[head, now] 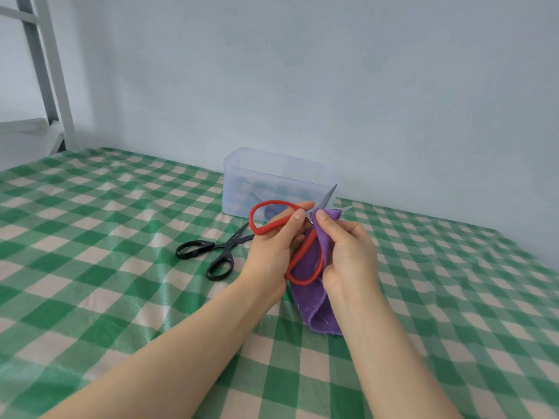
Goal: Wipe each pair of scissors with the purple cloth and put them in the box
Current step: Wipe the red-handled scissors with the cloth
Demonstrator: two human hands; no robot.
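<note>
1. Scissors, black pair (227, 246): lying flat on the table (90, 267) with its green-and-cream checked cover, left of both hands. The handles point left and toward the camera, the blades are slightly parted, and nothing is touching them.
2. Left hand (272, 249): raised above the table, thumb and fingers curled onto the upper loop of the red scissors (272, 225), gripping it.
3. Red scissors: held in the air between the hands, blades parted; one blade points up and right, across the front of the box (242, 176).
4. Box: clear plastic, no lid, at the far table edge by the wall. A blue shape and a thin blade show dimly through its side.
5. Purple cloth (320, 309): folded over the lower blade near the pivot, with the rest hanging down behind the lower red loop.
6. Right hand (351, 255): thumb and fingers pinch the cloth around that blade.
</note>
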